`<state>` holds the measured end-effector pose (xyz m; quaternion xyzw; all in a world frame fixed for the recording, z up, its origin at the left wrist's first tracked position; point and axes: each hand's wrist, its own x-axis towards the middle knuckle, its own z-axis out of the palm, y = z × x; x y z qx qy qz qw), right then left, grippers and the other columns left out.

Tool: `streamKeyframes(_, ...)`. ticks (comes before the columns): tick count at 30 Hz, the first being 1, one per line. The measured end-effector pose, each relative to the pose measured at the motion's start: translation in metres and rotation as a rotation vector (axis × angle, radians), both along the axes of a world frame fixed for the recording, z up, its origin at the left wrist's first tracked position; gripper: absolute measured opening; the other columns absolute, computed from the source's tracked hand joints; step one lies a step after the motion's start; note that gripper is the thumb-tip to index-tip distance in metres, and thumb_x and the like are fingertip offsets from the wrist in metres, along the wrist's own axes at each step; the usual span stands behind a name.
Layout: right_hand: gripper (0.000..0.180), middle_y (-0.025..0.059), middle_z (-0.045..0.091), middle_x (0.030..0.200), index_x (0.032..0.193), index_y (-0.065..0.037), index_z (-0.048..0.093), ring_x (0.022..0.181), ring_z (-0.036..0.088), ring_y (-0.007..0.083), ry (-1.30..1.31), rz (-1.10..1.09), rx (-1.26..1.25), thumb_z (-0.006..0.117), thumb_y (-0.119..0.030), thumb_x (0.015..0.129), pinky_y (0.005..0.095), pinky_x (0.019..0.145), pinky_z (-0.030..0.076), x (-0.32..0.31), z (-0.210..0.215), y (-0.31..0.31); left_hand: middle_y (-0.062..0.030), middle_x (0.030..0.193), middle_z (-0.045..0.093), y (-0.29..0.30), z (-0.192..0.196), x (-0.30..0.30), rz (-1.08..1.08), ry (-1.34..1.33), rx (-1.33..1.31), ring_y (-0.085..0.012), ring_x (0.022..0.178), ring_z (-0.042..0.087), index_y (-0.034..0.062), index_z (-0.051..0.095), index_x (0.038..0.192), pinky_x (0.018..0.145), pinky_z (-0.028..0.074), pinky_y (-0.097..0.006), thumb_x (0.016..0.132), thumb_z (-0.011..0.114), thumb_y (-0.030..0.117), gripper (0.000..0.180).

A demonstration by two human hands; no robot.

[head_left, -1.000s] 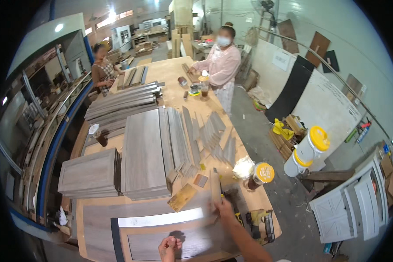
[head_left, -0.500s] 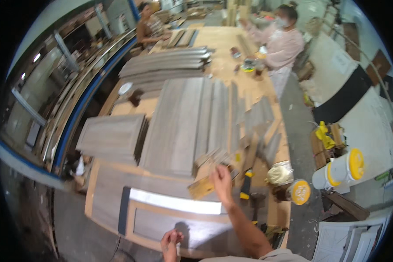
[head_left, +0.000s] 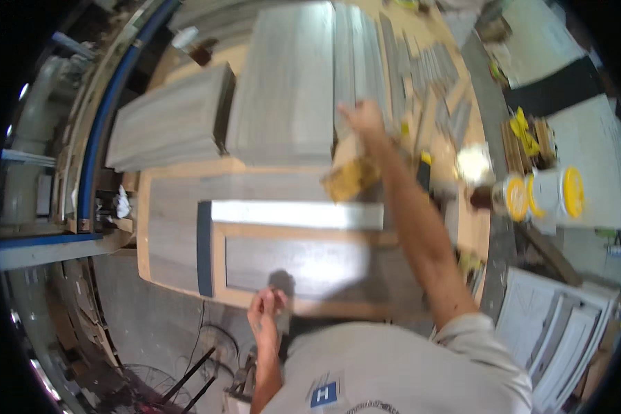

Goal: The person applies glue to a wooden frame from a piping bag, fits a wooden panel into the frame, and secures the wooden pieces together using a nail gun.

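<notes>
My right arm stretches across the bench. My right hand [head_left: 363, 119], slightly blurred, is over the long grey wood-grain strips [head_left: 357, 62], one finger pointing left and no held thing visible; whether it touches the strips I cannot tell. Low in front of me, my left hand [head_left: 266, 304] has its fingers curled together at the near edge of a framed grey panel [head_left: 297, 259]; anything inside them is hidden. A shiny white strip [head_left: 290, 214] lies along the panel's far side, with a dark strip [head_left: 205, 248] across its left end. A yellow-brown box [head_left: 352, 179] sits below my right forearm.
Stacked grey boards [head_left: 283, 83] and shorter panels [head_left: 169, 121] occupy the far bench. Loose offcuts [head_left: 431, 72] lie at right. White buckets with yellow lids [head_left: 557, 193] stand beyond the bench's right edge. A blue-edged rack [head_left: 103, 117] runs along the left.
My view has tipped downward, taking the two people at the far end out of sight. My right hand has moved farther out, from beside the yellow-brown box to the strips. My left hand stays curled.
</notes>
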<state>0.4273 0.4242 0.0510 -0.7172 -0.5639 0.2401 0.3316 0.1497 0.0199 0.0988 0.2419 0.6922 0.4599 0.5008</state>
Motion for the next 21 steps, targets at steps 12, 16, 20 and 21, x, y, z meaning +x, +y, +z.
streamKeyframes(12, 0.032, 0.0150, 0.068, 0.084, 0.104, 0.010, 0.063, 0.069, 0.068, 0.0168, 0.647, 0.239, -0.388, 0.061, -0.022, 0.097, 0.0276, 0.053, 0.057, 0.009, 0.043, -0.019, -0.0080, 0.092, 0.068, -0.020, -0.012, -0.124, -0.038, -0.050, 0.014, -0.0144, 0.081, 0.066, 0.0007, 0.062, 0.114, 0.075, 0.054, -0.027, 0.099, 0.060, 0.026, 0.030)
streamKeyframes(16, 0.047, 0.0229, 0.068, 0.100, 0.112, 0.004, 0.064, 0.080, 0.068, 0.0336, -0.190, -0.050, -0.060, 0.060, -0.038, 0.091, 0.0436, 0.075, 0.054, 0.046, 0.004, -0.034, -0.0080, 0.092, 0.068, -0.026, -0.004, -0.146, -0.012, -0.035, 0.052, -0.0151, 0.080, 0.066, 0.0004, 0.062, 0.113, 0.074, 0.054, -0.028, 0.098, 0.061, 0.028, 0.032)
streamKeyframes(20, 0.050, 0.0239, 0.065, 0.113, 0.116, 0.002, 0.063, 0.108, 0.062, 0.0397, -0.320, -0.397, -0.218, 0.068, -0.035, 0.083, 0.0488, 0.091, 0.050, 0.095, -0.006, -0.077, -0.0080, 0.092, 0.069, -0.052, -0.017, -0.177, 0.064, 0.010, 0.029, -0.0153, 0.079, 0.067, 0.0013, 0.062, 0.111, 0.072, 0.054, -0.028, 0.097, 0.062, 0.030, 0.032)
streamKeyframes(21, 0.055, 0.0244, 0.064, 0.117, 0.120, 0.002, 0.061, 0.111, 0.061, 0.0402, -0.370, -0.431, -0.222, 0.071, -0.035, 0.081, 0.0489, 0.093, 0.050, 0.104, -0.017, -0.076, -0.0078, 0.092, 0.069, -0.059, -0.019, -0.182, 0.070, 0.017, 0.007, -0.0155, 0.078, 0.067, 0.0015, 0.063, 0.111, 0.072, 0.054, -0.028, 0.097, 0.062, 0.030, 0.032)
